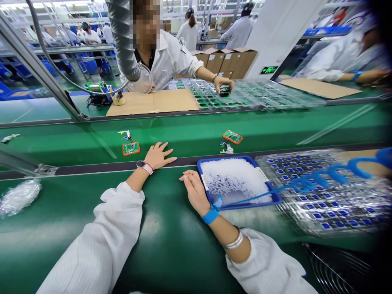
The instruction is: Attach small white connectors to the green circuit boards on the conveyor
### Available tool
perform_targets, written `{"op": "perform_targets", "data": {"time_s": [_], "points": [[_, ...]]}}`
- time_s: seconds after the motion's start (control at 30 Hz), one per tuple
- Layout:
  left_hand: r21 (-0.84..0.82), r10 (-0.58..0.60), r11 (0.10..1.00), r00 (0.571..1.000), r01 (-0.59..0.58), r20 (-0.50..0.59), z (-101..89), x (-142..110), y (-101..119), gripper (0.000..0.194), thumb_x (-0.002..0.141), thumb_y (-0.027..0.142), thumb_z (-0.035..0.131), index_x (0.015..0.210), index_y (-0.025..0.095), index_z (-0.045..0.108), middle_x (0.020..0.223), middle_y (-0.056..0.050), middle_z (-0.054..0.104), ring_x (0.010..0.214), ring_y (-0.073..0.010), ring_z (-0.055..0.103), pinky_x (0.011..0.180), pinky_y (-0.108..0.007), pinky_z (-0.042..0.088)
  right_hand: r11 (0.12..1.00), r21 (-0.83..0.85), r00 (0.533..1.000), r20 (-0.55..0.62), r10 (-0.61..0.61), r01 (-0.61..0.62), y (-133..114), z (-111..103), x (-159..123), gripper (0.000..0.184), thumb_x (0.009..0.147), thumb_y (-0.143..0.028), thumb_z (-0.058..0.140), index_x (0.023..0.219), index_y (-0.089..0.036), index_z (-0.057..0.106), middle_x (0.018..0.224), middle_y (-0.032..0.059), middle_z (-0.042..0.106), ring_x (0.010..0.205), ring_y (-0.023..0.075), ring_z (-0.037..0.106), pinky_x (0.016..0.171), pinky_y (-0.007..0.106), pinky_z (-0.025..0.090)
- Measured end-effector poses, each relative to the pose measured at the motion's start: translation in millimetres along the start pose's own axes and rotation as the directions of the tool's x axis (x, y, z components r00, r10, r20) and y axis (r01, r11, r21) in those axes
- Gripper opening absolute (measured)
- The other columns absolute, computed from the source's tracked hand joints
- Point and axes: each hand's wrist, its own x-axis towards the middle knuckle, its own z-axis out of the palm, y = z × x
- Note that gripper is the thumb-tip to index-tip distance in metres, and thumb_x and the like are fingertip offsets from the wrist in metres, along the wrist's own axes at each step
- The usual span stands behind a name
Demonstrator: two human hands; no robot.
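My left hand (pixel 158 155) lies flat on the green bench, fingers spread, holding nothing, its fingertips reaching the black strip beside the conveyor. A small green circuit board in an orange frame (pixel 131 148) sits on the belt just left of it. My right hand (pixel 194 189) rests on its edge against the left rim of a blue tray (pixel 277 199) filled with small white parts; its fingers are loosely curled and nothing shows in them. A blue wrist strap (pixel 210 216) with a coiled blue cord (pixel 309 179) runs off to the right. A second orange-framed board (pixel 232 136) lies farther along the belt.
Clear blister trays of blue parts (pixel 330 204) lie to the right of the blue tray. Crumpled plastic (pixel 18 197) sits at the left. Across the belt a person in a white coat touches green boards in clear trays (pixel 225 87); cardboard sheet (pixel 153 102) and a soldering stand (pixel 98 92) are there too.
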Motion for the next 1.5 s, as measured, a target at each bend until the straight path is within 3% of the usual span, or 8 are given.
{"op": "perform_targets", "data": {"time_s": [0.23,0.67,0.83,0.97,1.17,1.33,1.43,1.5], "points": [[0.074,0.032,0.997,0.998,-0.037,0.058,-3.8,-19.8,-12.9,0.059,0.087,0.065,0.03,0.133,0.031,0.047,0.145,-0.006,0.037,0.13,-0.0312,0.031,0.098,-0.045,0.034,1.0,-0.005,0.999,0.046,0.009,-0.009,-3.5,-1.4,-1.0,0.033,0.09,-0.039,0.039,0.077,-0.018,0.06,0.098,0.0081,0.048,0.099,0.0194,0.051,0.089,0.035,0.043],[0.075,-0.151,0.986,0.987,0.147,0.056,-2.8,-18.0,-16.4,0.07,0.088,0.065,0.025,0.137,0.018,0.043,0.149,-0.007,0.028,0.134,-0.0321,0.025,0.102,-0.044,0.033,0.999,-0.037,0.997,0.075,-0.015,0.018,-1.7,-1.0,-0.2,0.032,0.09,-0.039,0.039,0.077,-0.018,0.06,0.097,0.0077,0.049,0.096,0.0193,0.051,0.088,0.036,0.044],[0.057,-0.159,0.986,0.985,0.155,0.072,-6.9,-41.3,-20.1,0.073,0.086,0.068,0.023,0.137,0.019,0.043,0.149,-0.003,0.029,0.134,-0.0327,0.024,0.1,-0.045,0.034,0.998,-0.058,0.997,0.08,-0.023,0.028,-0.8,-1.2,-1.1,0.034,0.091,-0.038,0.037,0.076,-0.018,0.06,0.097,0.0079,0.049,0.096,0.0193,0.052,0.09,0.037,0.043],[0.107,-0.187,0.977,0.982,0.184,0.022,-10.4,-58.4,-21.4,0.074,0.085,0.07,0.023,0.132,0.02,0.05,0.148,-0.003,0.031,0.134,-0.0333,0.024,0.1,-0.046,0.034,0.997,-0.055,0.992,0.117,-0.052,0.058,-0.8,-0.8,-2.2,0.033,0.091,-0.038,0.037,0.077,-0.019,0.06,0.096,0.0077,0.05,0.096,0.0192,0.052,0.088,0.036,0.044],[0.1,-0.269,0.959,0.962,0.265,0.036,-6.5,-34.8,-22.6,0.08,0.084,0.071,0.022,0.132,0.013,0.049,0.15,-0.004,0.027,0.135,-0.0337,0.021,0.101,-0.046,0.033,0.997,-0.062,0.991,0.126,-0.048,0.056,0.2,0.6,-1.4,0.037,0.092,-0.042,0.036,0.076,-0.019,0.06,0.095,0.0076,0.049,0.096,0.0192,0.052,0.088,0.035,0.044],[0.002,-0.365,0.93,0.926,0.367,0.091,-4.2,-26.6,-51.5,0.079,0.087,0.067,0.02,0.141,0.012,0.034,0.153,-0.005,0.017,0.138,-0.0327,0.016,0.106,-0.048,0.028,0.995,-0.072,0.991,0.123,-0.059,0.068,0.4,-0.1,-1.1,0.036,0.091,-0.041,0.037,0.076,-0.019,0.06,0.095,0.0076,0.049,0.096,0.0195,0.051,0.087,0.035,0.044],[-0.028,-0.395,0.918,0.918,0.396,0.031,-5.5,-42.1,-81.9,0.072,0.09,0.061,0.021,0.143,0.014,0.03,0.154,-0.007,0.014,0.139,-0.0319,0.013,0.108,-0.049,0.023,0.995,-0.066,0.989,0.132,-0.07,0.079,0.7,-0.7,-1.3,0.036,0.091,-0.041,0.036,0.077,-0.018,0.06,0.095,0.008,0.049,0.095,0.0195,0.052,0.085,0.035,0.045],[-0.029,-0.376,0.926,0.927,0.375,0.001,-5.7,-56.5,-99.1,0.064,0.091,0.057,0.021,0.141,0.019,0.035,0.153,-0.006,0.019,0.139,-0.0303,0.015,0.108,-0.049,0.023,0.994,-0.063,0.988,0.138,-0.075,0.084,0.7,-0.7,-1.4,0.036,0.091,-0.041,0.036,0.077,-0.018,0.059,0.095,0.0082,0.05,0.094,0.0193,0.052,0.084,0.035,0.045]]}}
